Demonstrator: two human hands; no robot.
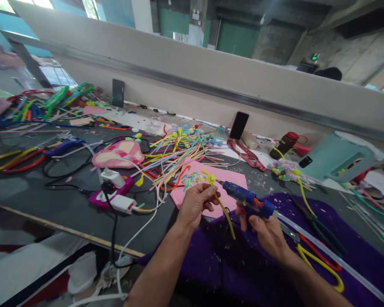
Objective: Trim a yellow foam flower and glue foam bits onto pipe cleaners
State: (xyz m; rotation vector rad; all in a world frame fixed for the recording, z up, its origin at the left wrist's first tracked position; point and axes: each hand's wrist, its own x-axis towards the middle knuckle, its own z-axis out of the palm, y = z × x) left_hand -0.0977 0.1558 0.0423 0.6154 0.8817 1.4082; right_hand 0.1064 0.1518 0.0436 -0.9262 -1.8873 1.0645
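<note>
Pinched in the fingers of my left hand (196,204) is a yellow pipe cleaner (228,216), its tail hanging down and a small bunched yellow shape at its top. My right hand (264,230) grips a blue hot glue gun (243,196), its nozzle pointing left, close to the yellow bunch; whether it touches I cannot tell. A long clear glue stick (333,256) runs out of its back end. Under both hands lie a pink sheet (233,179) with small green and yellow clippings (192,180) and a purple cloth (208,260).
A purple power strip (126,187) with plugs and cables lies left of my hands. Yellow-and-red-handled scissors (320,258) rest on the cloth at right. Many coloured pipe cleaners (185,149) are heaped behind. Further right stand a brown bottle (284,144) and a teal kettle-like container (336,157).
</note>
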